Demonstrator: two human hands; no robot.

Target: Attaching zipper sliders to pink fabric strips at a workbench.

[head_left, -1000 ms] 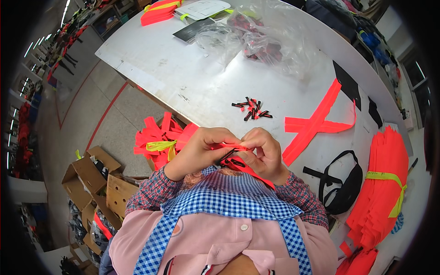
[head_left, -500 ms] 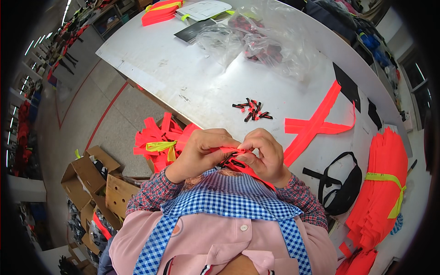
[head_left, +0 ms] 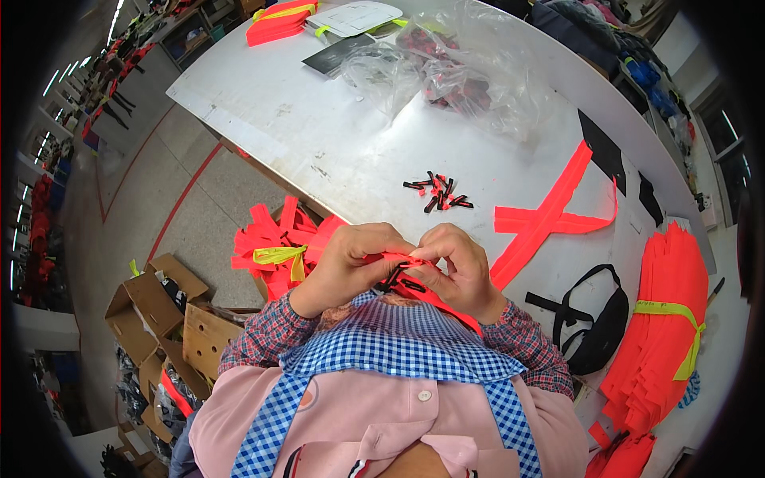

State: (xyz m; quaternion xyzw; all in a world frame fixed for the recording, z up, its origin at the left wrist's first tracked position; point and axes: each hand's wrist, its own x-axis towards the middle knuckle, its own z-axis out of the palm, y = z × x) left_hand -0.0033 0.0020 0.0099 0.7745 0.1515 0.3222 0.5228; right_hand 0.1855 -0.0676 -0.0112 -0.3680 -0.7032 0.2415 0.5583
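Left hand (head_left: 344, 263): thumb and fingers pinched closed on a red strip (head_left: 440, 301), close to the right fingertips.
Right hand (head_left: 460, 267): thumb and forefinger closed on the same strip, just beside the left fingers.
Red strip: held in front of the chest at the near table edge, its length running down beneath the right hand.
Black tabs (head_left: 414, 284): small and narrow, just below the fingers; whether they are attached to the strip cannot be told.
Apron (head_left: 398, 344): blue-and-white check, below the hands.
Left bundle (head_left: 267, 231): red strips tied with a yellow-green band, beside the left hand.
Table (head_left: 255, 103): white, bearing a loose pile of small black-and-red pieces (head_left: 440, 191) beyond the hands.
Crossed strips (head_left: 550, 215): red, flat, right of that pile.
Black strap (head_left: 602, 338): looped, right of the right forearm.
Right bundle (head_left: 661, 275): red strips, banded yellow-green, farther right.
Plastic bag (head_left: 510, 95): clear, crumpled, toward the far edge.
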